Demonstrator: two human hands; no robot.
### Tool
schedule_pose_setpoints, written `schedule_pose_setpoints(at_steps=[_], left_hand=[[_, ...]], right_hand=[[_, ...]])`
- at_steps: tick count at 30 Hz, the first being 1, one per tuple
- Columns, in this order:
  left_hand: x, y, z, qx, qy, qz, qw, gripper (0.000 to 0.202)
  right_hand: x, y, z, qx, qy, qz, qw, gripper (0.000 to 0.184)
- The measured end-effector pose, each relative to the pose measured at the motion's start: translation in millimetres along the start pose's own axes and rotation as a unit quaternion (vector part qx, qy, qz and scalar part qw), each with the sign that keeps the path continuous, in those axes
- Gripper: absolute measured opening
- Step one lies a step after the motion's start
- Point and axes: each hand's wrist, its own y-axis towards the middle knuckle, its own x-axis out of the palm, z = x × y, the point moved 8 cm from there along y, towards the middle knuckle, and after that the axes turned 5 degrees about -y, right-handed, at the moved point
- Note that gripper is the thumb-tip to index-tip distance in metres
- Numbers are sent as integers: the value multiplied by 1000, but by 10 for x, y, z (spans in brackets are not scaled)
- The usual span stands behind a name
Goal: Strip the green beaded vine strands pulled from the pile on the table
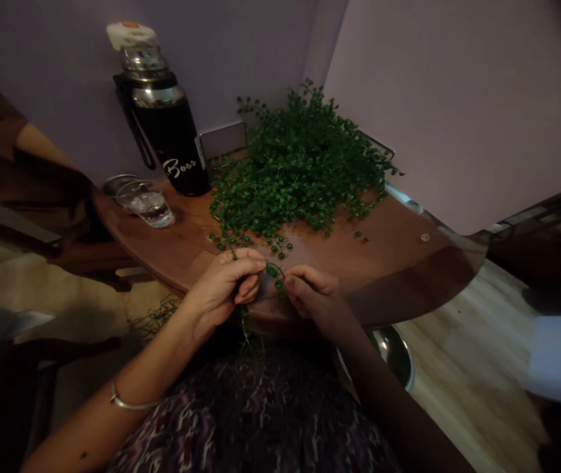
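Note:
My left hand is closed in a pinch on a thin green stem with small round green berries, just over the near edge of the table. The stem's lower end trails down below the fist. Facing it, my right hand pinches the other end of the same sprig between thumb and forefinger. A few berries show in the short gap between the two hands. Behind them, a big heap of the same green sprigs lies on the wooden table. Some loose sprigs spill from its front.
A black flask stands at the back left, beside a clear cup of water. Stripped-looking stems lie below the table at left, and a metal bowl sits low at right. A wall is behind the table.

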Motion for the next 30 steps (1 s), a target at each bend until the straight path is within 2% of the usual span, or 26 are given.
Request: schedule_pose_setpoints(at_steps=[4,6,9,11,13,16,19,21,25,30], left_hand=[[-27,-58,30,-33,78,-7,996,7],[-45,-91,88,-47,111,-20,993,16],[-49,-119,213,-37,136,-41,989,24],[-61,-121,280,-14,187,-30,982,25],[-26,-119,328,28,266,-26,963,25],[142,-138,327,92,377,-74,919,14],[233,-166,275,106,438,-99,887,18],[247,-185,244,95,440,-101,887,19],[289,-224,198,75,386,-116,912,19],[271,-204,146,54,333,-113,935,21]], right_hand=[[-75,18,-36,-10,-21,38,999,21],[-95,31,-80,-27,-70,38,996,19],[-107,47,-177,-57,-135,46,988,16],[-71,56,-247,-72,-166,40,983,15],[-12,60,-315,-86,-191,29,977,13],[44,52,-393,-110,-210,22,971,12],[49,41,-398,-114,-200,15,973,12],[18,41,-367,-100,-174,21,979,12],[-62,63,-275,-50,-55,50,996,17],[-76,104,-215,-12,33,64,997,17]])
